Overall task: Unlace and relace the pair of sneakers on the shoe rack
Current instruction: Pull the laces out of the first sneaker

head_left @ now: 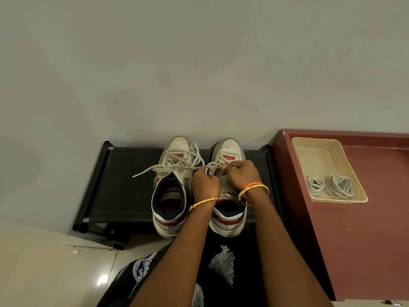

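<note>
Head view. Black shoe rack (pixel 124 173) against a pale wall, top shelf of dark fabric. Two white high-top sneakers stand side by side on it, toes to the wall, heels toward the person. Left sneaker (pixel 171 189): laced, loose grey-white lace (pixel 177 166) ends trailing out to the left over the shelf. Right sneaker (pixel 228 209): both hands on its upper lacing, the tongue partly hidden beneath them.

Left hand (pixel 204 185): fingers curled, pinching a lace strand at the right sneaker's inner edge; a gold bangle on the wrist. Right hand (pixel 242 176): fingers curled down onto the lacing, thumb and forefinger pinching lace near the eyelets; gold and orange bangles on the wrist. The two hands sit just beside each other, nearly touching.

To the right, a maroon cabinet top (pixel 365 240) beside the rack. On it a shallow beige tray (pixel 318 149), with two coiled bundles of grey spare laces (pixel 330 187) lying at its near end.

Foreground: black printed garment (pixel 221 262), glossy pale floor tiles (pixel 55 273).
</note>
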A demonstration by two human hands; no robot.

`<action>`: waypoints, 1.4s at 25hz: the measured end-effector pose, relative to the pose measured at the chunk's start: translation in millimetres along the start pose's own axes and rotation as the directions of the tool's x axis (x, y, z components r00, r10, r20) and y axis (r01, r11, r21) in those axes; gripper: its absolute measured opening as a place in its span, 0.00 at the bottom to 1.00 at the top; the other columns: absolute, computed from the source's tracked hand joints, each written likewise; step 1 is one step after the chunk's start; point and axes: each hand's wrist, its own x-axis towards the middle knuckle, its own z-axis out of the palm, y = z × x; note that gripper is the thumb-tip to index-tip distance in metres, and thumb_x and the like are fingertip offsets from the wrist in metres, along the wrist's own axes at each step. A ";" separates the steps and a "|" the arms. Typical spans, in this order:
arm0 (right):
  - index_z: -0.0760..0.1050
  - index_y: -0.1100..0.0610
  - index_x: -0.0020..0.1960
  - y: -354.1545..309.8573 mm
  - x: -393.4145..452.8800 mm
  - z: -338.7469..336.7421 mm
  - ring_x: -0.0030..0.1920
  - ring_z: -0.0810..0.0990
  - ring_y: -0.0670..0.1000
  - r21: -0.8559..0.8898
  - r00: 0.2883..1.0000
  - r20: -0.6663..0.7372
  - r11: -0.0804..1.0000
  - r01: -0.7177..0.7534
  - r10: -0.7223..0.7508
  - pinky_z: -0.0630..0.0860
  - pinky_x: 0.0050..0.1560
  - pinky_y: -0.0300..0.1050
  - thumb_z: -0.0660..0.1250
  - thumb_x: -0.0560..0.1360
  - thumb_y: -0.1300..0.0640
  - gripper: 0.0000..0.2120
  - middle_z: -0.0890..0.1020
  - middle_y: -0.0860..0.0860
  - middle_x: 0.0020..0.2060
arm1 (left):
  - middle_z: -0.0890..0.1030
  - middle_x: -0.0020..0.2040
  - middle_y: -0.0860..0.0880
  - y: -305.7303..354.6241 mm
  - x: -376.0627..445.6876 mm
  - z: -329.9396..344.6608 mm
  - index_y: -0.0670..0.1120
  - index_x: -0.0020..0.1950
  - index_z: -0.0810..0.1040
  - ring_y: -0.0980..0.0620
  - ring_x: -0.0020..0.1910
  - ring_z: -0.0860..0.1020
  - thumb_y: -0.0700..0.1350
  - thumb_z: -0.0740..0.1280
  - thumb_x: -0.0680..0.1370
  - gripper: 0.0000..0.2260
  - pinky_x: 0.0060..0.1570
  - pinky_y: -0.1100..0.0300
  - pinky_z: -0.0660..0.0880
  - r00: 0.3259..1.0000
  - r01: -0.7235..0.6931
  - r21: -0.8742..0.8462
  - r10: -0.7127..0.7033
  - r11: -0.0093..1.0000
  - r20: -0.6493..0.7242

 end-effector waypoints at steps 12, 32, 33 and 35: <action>0.71 0.61 0.41 -5.3 -10.0 -21.2 0.32 0.74 0.52 0.418 0.932 -0.343 0.907 0.044 0.113 0.71 0.37 0.45 0.66 0.72 0.60 0.06 0.77 0.53 0.31 | 0.79 0.50 0.38 1.3 -3.7 -0.9 0.33 0.51 0.77 0.43 0.49 0.76 0.34 0.58 0.78 0.09 0.42 0.64 0.64 1.000 0.006 -0.024 -0.006 1.000 -0.015; 0.71 0.60 0.41 18.5 -8.3 -59.6 0.33 0.70 0.50 0.544 0.912 -0.202 0.815 -0.199 0.357 0.67 0.31 0.41 0.59 0.76 0.54 0.10 0.72 0.54 0.33 | 0.80 0.51 0.44 3.3 -5.4 -3.5 0.39 0.53 0.78 0.52 0.44 0.72 0.35 0.60 0.77 0.09 0.38 0.71 0.59 0.999 -0.034 0.070 0.037 0.997 -0.032; 0.73 0.62 0.45 23.8 -6.0 -58.3 0.37 0.74 0.53 0.521 0.904 -0.252 0.836 -0.173 0.344 0.71 0.34 0.42 0.61 0.76 0.53 0.11 0.75 0.56 0.37 | 0.80 0.53 0.45 2.7 -5.8 -3.8 0.41 0.56 0.77 0.52 0.46 0.74 0.36 0.61 0.77 0.10 0.39 0.71 0.60 0.997 -0.072 0.111 0.076 0.991 -0.027; 0.71 0.62 0.61 27.9 -3.4 -55.0 0.53 0.77 0.59 0.400 0.910 -0.291 0.902 -0.166 0.296 0.75 0.50 0.48 0.67 0.73 0.49 0.22 0.76 0.60 0.55 | 0.80 0.55 0.45 1.1 -4.5 -3.1 0.43 0.59 0.76 0.48 0.53 0.77 0.37 0.62 0.77 0.12 0.43 0.67 0.65 0.981 -0.185 0.202 0.192 0.962 -0.015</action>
